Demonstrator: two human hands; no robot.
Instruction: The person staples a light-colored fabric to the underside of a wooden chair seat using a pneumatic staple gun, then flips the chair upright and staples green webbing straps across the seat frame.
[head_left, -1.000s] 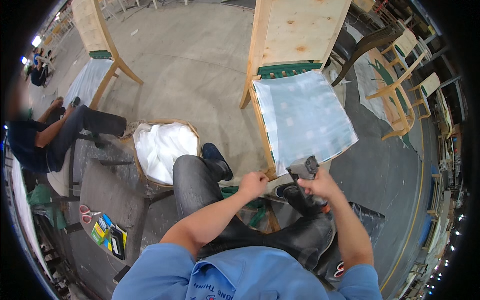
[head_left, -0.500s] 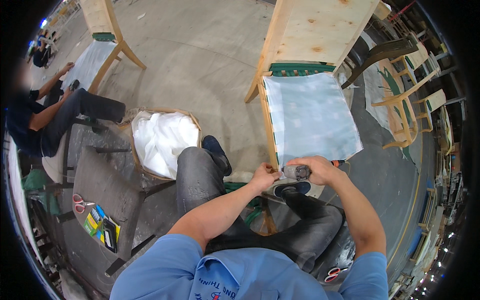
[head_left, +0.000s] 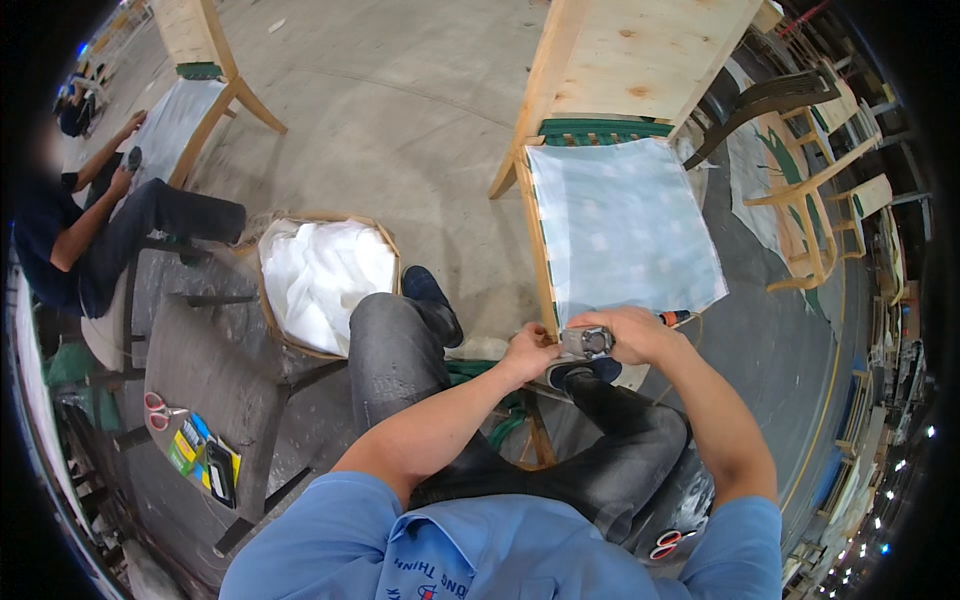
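A wooden chair frame (head_left: 640, 60) lies tipped in front of me, its seat covered by a pale translucent sheet (head_left: 620, 225). My right hand (head_left: 635, 333) is closed around a grey staple gun (head_left: 586, 342) held against the near corner of the seat. My left hand (head_left: 528, 352) presses on the wooden edge of the frame right beside the gun, fingers curled over the sheet's corner. My knees in dark trousers sit just below both hands.
A basket of white cloth (head_left: 325, 275) stands to my left. A grey stool (head_left: 200, 420) carries scissors (head_left: 155, 405) and small packets. Another person (head_left: 90, 225) sits at far left by a second chair frame (head_left: 195, 60). More wooden chairs (head_left: 820, 190) stack at right.
My right hand has lowered the staple gun from above the seat corner down onto the frame edge. My left hand has slid right to meet it.
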